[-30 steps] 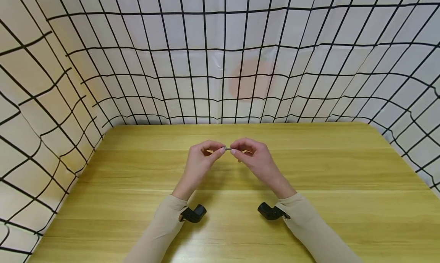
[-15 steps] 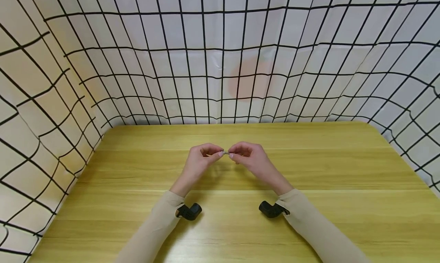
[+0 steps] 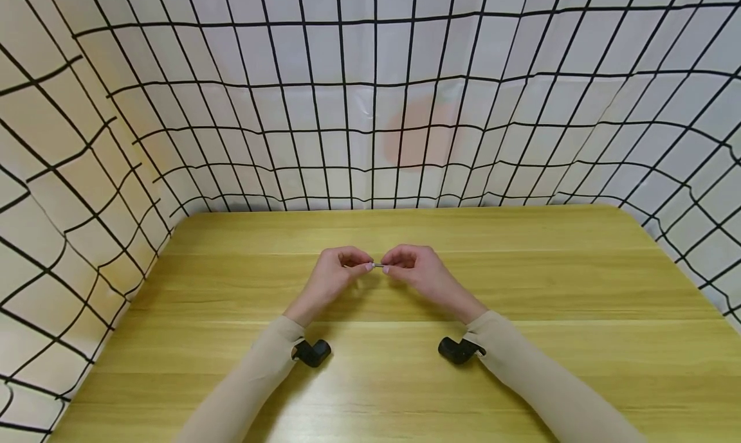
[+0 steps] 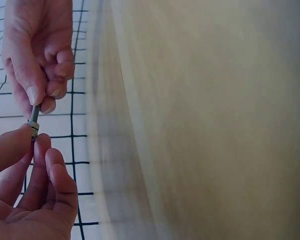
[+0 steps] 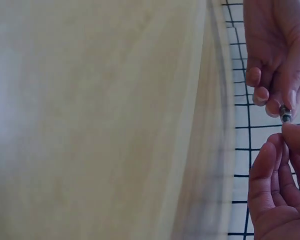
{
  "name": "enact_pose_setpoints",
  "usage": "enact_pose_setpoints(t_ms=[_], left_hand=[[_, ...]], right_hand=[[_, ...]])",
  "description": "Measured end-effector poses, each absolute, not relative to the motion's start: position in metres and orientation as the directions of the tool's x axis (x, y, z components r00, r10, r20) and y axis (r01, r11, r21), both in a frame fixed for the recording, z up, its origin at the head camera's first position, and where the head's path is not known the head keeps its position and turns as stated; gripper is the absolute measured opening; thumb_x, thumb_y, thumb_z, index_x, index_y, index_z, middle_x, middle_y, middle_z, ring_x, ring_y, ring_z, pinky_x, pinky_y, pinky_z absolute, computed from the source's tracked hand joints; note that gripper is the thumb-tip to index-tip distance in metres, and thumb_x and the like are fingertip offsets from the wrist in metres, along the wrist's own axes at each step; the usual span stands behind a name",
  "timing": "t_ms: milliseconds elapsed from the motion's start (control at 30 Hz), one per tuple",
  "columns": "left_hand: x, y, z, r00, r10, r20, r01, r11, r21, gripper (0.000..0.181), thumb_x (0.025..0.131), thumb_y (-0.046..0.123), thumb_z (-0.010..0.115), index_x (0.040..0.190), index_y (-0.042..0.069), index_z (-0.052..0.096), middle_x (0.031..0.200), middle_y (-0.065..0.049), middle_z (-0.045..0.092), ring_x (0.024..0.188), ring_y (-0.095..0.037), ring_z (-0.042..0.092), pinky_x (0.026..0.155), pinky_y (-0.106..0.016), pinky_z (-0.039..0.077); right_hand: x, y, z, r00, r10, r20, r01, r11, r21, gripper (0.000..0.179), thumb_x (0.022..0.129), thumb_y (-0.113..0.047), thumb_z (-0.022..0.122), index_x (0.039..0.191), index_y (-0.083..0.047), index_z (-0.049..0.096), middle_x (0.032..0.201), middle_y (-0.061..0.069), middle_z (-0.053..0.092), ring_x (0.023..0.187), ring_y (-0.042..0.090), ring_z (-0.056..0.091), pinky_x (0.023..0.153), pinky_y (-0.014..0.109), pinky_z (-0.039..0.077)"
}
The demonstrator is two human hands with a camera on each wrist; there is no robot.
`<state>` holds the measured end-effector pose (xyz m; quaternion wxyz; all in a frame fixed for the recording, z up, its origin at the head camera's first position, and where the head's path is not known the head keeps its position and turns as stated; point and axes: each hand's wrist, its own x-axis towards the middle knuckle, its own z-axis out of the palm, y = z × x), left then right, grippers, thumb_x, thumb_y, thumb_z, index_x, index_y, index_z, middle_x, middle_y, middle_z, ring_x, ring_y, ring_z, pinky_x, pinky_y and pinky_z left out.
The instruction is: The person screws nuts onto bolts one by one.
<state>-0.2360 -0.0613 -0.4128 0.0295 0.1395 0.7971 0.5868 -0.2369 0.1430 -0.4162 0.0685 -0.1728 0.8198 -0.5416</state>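
Over the middle of the table, a small metal bolt spans the gap between the two hands. My left hand pinches its thicker end between thumb and index finger. The thumb and fingertips of my right hand hold the thin end of the shaft. Close up in the left wrist view, the grey shank comes out of the right fingertips, and a ringed, nut-like collar sits at the left thumb. Most of the bolt's two ends is hidden by fingers. In the right wrist view the collar end shows beneath the left thumb.
A wood-grain table spreads beneath both forearms. White sheeting behind a black grid net encloses the back and both sides. Black wrist cameras stick out from the beige sleeves.
Both hands have come down slightly toward the body and a little left, carrying the bolt between them. The two grips look much the same.
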Motion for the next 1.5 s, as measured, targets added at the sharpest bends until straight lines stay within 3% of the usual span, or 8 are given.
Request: enact_pose_setpoints(t_ms=[167,467,800,1067,1300,1500], left_hand=[[-0.240,-0.063,-0.413,-0.958,0.277,0.072,0.158,0.303,0.940,0.008,0.088,0.005,0.074,0.094,-0.001,0.074,0.088,-0.008,0.071,0.078,-0.020,0.060,0.064,-0.025,0.045],[-0.249,-0.066,-0.419,-0.958,0.286,0.020,0.121,0.340,0.933,0.005,0.088,0.005,0.074,0.092,0.001,0.074,0.084,-0.004,0.070,0.076,-0.023,0.061,0.063,-0.026,0.047],[-0.256,-0.065,-0.420,-0.951,0.304,-0.050,0.071,0.375,0.924,0.006,0.088,0.003,0.073,0.093,-0.001,0.073,0.082,-0.005,0.069,0.070,-0.014,0.056,0.061,-0.024,0.044],[-0.261,-0.063,-0.419,-0.934,0.355,-0.026,0.153,0.466,0.872,0.005,0.084,-0.001,0.074,0.088,-0.002,0.072,0.079,-0.004,0.068,0.069,-0.009,0.054,0.061,-0.021,0.043],[-0.262,-0.060,-0.418,-0.925,0.378,-0.038,0.170,0.500,0.849,0.004,0.084,-0.002,0.074,0.087,-0.003,0.072,0.075,-0.004,0.066,0.063,-0.008,0.051,0.057,-0.020,0.042],[-0.263,-0.060,-0.418,-0.913,0.407,-0.025,0.213,0.528,0.822,0.004,0.084,-0.001,0.074,0.086,-0.004,0.072,0.074,-0.003,0.065,0.065,-0.008,0.051,0.060,-0.020,0.042]], right_hand=[[-0.241,0.143,-0.416,-0.924,-0.380,0.033,-0.183,0.367,-0.912,0.017,0.093,-0.004,0.067,0.108,0.005,0.068,0.103,0.017,0.068,0.093,0.028,0.064,0.081,0.036,0.051],[-0.251,0.143,-0.424,-0.920,-0.392,-0.008,-0.178,0.435,-0.883,0.012,0.092,-0.013,0.071,0.102,-0.007,0.072,0.097,0.004,0.069,0.089,0.018,0.062,0.082,0.033,0.050],[-0.257,0.142,-0.423,-0.912,-0.406,-0.061,-0.143,0.452,-0.880,0.011,0.090,-0.007,0.071,0.101,-0.003,0.071,0.092,0.005,0.070,0.083,0.018,0.062,0.078,0.031,0.052],[-0.261,0.142,-0.425,-0.896,-0.440,-0.060,-0.166,0.456,-0.874,0.013,0.090,-0.006,0.071,0.101,0.000,0.071,0.091,0.008,0.071,0.080,0.019,0.064,0.075,0.034,0.053],[-0.261,0.142,-0.421,-0.898,-0.437,-0.059,-0.178,0.481,-0.858,0.010,0.090,-0.008,0.071,0.099,-0.003,0.072,0.088,0.005,0.071,0.076,0.017,0.062,0.072,0.031,0.052],[-0.260,0.143,-0.424,-0.910,-0.412,-0.051,-0.181,0.505,-0.844,0.008,0.090,-0.010,0.072,0.097,-0.007,0.074,0.087,0.001,0.071,0.076,0.014,0.062,0.071,0.029,0.051]])
